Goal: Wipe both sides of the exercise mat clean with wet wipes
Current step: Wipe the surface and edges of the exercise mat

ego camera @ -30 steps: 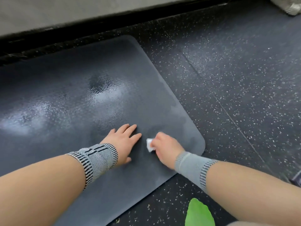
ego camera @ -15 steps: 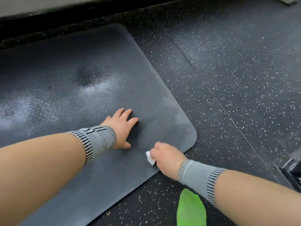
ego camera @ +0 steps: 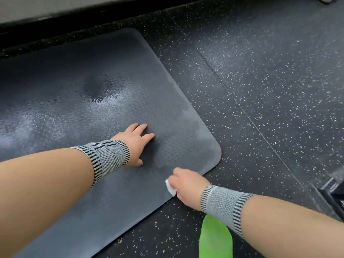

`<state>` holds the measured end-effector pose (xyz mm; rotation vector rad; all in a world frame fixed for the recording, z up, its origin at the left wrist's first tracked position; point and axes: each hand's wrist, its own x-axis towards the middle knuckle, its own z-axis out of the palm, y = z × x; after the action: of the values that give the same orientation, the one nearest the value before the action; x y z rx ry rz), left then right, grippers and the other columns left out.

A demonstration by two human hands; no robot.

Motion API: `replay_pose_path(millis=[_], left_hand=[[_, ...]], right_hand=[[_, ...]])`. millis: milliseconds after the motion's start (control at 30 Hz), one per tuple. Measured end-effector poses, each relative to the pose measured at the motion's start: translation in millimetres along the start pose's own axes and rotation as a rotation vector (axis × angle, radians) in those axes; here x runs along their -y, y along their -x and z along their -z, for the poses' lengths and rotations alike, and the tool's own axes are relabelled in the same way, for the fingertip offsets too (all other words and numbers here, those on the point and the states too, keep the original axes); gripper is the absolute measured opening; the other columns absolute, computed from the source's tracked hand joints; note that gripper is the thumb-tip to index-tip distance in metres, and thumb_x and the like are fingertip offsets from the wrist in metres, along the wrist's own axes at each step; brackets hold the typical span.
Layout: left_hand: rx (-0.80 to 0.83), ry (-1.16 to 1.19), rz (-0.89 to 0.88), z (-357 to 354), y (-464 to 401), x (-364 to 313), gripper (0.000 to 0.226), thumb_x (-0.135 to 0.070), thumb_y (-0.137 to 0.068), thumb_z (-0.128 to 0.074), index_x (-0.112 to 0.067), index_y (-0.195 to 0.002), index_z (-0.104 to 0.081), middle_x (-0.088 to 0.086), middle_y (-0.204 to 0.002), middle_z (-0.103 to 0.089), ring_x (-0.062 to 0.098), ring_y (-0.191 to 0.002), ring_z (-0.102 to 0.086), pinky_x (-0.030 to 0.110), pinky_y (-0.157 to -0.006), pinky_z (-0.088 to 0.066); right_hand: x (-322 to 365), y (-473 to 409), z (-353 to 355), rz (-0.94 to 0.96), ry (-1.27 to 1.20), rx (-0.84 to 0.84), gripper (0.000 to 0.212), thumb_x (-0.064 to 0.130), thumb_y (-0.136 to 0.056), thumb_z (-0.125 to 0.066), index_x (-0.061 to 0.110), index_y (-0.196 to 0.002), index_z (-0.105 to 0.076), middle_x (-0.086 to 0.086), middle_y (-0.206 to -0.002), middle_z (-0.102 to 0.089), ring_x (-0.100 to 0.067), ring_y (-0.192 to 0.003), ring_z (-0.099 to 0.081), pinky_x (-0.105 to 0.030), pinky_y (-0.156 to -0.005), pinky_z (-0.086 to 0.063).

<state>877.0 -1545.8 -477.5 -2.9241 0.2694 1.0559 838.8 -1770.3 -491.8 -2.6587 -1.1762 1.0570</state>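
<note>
A dark grey exercise mat [ego camera: 111,81] lies flat on the speckled floor, its surface glistening with wet patches. My left hand [ego camera: 135,141] rests flat on the mat near its right end, fingers straight and spread. At the mat's near edge, close to the rounded corner, my right hand [ego camera: 186,185] grips a folded white wet wipe [ego camera: 170,187] and presses it on the mat. Both wrists wear grey striped bands.
Black rubber floor [ego camera: 270,90] with white flecks surrounds the mat. A dark ledge and pale wall [ego camera: 55,10] run along the far side. A bright green object [ego camera: 215,239] lies near the bottom edge. A black item [ego camera: 333,192] sits at the right.
My right hand has slid the wipe toward me, from beside my left hand to the mat's near edge. My left hand has stayed flat on the mat.
</note>
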Motion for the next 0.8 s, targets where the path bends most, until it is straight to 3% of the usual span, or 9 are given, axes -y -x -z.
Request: replay_pose_path(millis=[100, 233, 300, 400, 500, 567, 633, 700, 800], left_hand=[[0.004, -0.002, -0.004, 0.0, -0.2, 2.3, 0.098, -0.045, -0.08, -0.072, -0.035, -0.153, -0.007, 0.0, -0.161, 0.01, 0.025, -0.149, 0.003, 0.046, -0.112, -0.034], [0.006, -0.004, -0.01, -2.9, -0.4, 5.6, 0.098, -0.045, -0.08, -0.072, -0.036, -0.153, -0.006, 0.0, -0.161, 0.01, 0.024, -0.149, 0.003, 0.046, -0.113, -0.033], [0.004, -0.007, -0.013, -1.6, -1.5, 5.2, 0.098, -0.045, -0.08, -0.072, -0.036, -0.153, -0.007, 0.0, -0.161, 0.009, 0.025, -0.149, 0.002, 0.046, -0.113, -0.032], [0.0, -0.005, -0.012, -0.1, -1.7, 4.8, 0.096, -0.045, -0.081, -0.072, -0.036, -0.152, -0.008, 0.0, -0.161, 0.008, 0.025, -0.149, 0.002, 0.046, -0.114, -0.032], [0.002, 0.004, -0.015, 0.3, -1.0, 4.7, 0.096, -0.044, -0.081, -0.071, -0.037, -0.152, -0.008, -0.001, -0.161, 0.008, 0.024, -0.149, 0.002, 0.043, -0.115, -0.031], [0.009, 0.004, -0.015, 0.8, -1.0, 4.6, 0.095, -0.044, -0.082, -0.071, -0.037, -0.153, -0.007, -0.001, -0.161, 0.008, 0.024, -0.149, 0.003, 0.041, -0.116, -0.029], [0.015, 0.004, -0.016, 0.3, -1.3, 4.9, 0.096, -0.043, -0.083, -0.071, -0.037, -0.153, -0.006, -0.001, -0.161, 0.009, 0.023, -0.149, 0.003, 0.042, -0.116, -0.029], [0.014, 0.009, -0.017, -1.1, -1.3, 6.2, 0.096, -0.043, -0.083, -0.071, -0.037, -0.153, -0.006, -0.001, -0.161, 0.01, 0.023, -0.149, 0.004, 0.043, -0.115, -0.03], [0.005, 0.011, -0.022, -2.4, -2.0, 7.4, 0.096, -0.044, -0.082, -0.072, -0.037, -0.153, -0.007, -0.001, -0.161, 0.009, 0.024, -0.149, 0.003, 0.045, -0.113, -0.033]], right_hand=[[-35.9, 0.1, 12.0, 0.013, 0.186, 0.007, 0.014, 0.004, -0.086, -0.046, 0.017, -0.089, -0.047, -0.005, -0.093, -0.043, -0.028, -0.09, -0.046, -0.034, -0.066, -0.033], [-82.5, 10.0, 34.0, -0.61, 0.034, -0.296, 0.004, 0.012, -0.09, -0.044, 0.015, -0.087, -0.043, -0.004, -0.094, -0.044, -0.023, -0.07, -0.042, -0.032, -0.066, -0.036], [-72.9, 6.4, 33.2, -0.684, -0.025, -0.317, 0.011, 0.01, -0.087, -0.047, 0.014, -0.096, -0.051, -0.001, -0.09, -0.038, -0.024, -0.069, -0.042, -0.031, -0.066, -0.037], [-20.8, -4.2, 18.3, -0.382, -0.111, -0.231, 0.022, 0.006, -0.082, -0.047, 0.022, -0.096, -0.054, 0.002, -0.09, -0.034, -0.027, -0.08, -0.053, -0.03, -0.068, -0.038], [13.6, -10.3, 6.9, -0.011, -0.067, -0.027, 0.017, 0.006, -0.083, -0.049, 0.022, -0.087, -0.049, 0.002, -0.085, -0.031, -0.026, -0.077, -0.049, -0.031, -0.063, -0.034], [-7.7, -17.5, 17.1, 0.023, 0.085, -0.053, 0.013, 0.006, -0.084, -0.049, 0.019, -0.082, -0.048, 0.001, -0.076, -0.029, -0.024, -0.066, -0.044, -0.031, -0.054, -0.032], [-42.9, -23.9, 34.6, -0.262, 0.105, -0.234, 0.011, 0.017, -0.092, -0.047, 0.017, -0.081, -0.049, -0.001, -0.074, -0.034, -0.027, -0.067, -0.051, -0.031, -0.056, -0.04], [-79.8, -20.4, 47.4, -0.619, -0.022, -0.427, 0.024, 0.035, -0.096, -0.043, 0.013, -0.091, -0.053, -0.007, -0.089, -0.047, -0.034, -0.08, -0.057, -0.034, -0.068, -0.042], [-83.7, -22.0, 46.8, -0.766, -0.094, -0.484, 0.015, 0.025, -0.092, -0.049, 0.014, -0.098, -0.057, -0.007, -0.096, -0.049, -0.033, -0.086, -0.057, -0.033, -0.073, -0.041]])
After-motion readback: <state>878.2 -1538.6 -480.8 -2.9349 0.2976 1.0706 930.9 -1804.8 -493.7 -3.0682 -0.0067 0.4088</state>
